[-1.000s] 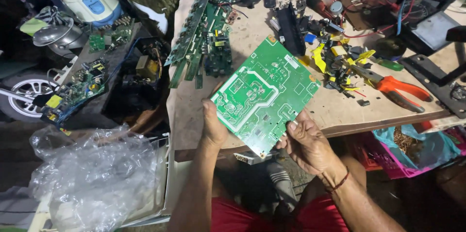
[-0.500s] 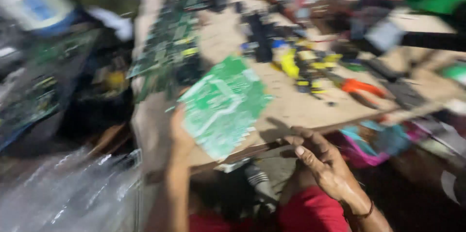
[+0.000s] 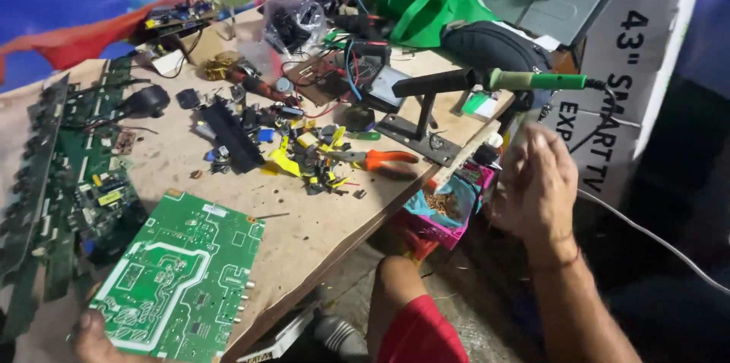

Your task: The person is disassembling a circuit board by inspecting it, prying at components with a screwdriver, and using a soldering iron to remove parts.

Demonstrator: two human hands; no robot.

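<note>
Fingers of our left hand (image 3: 95,336) pinch the lower corner of the green circuit board (image 3: 179,279), which lies tilted over the wooden table (image 3: 319,230). Our right hand (image 3: 538,180) is raised, loosely curled and empty, below the green-handled soldering iron (image 3: 532,80). Beside it, a pink box (image 3: 445,215) holds brownish scraps.

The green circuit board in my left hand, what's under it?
The green circuit board lies over the wooden table, left hand at its lower corner. Whatever is directly beneath it is covered.
</note>
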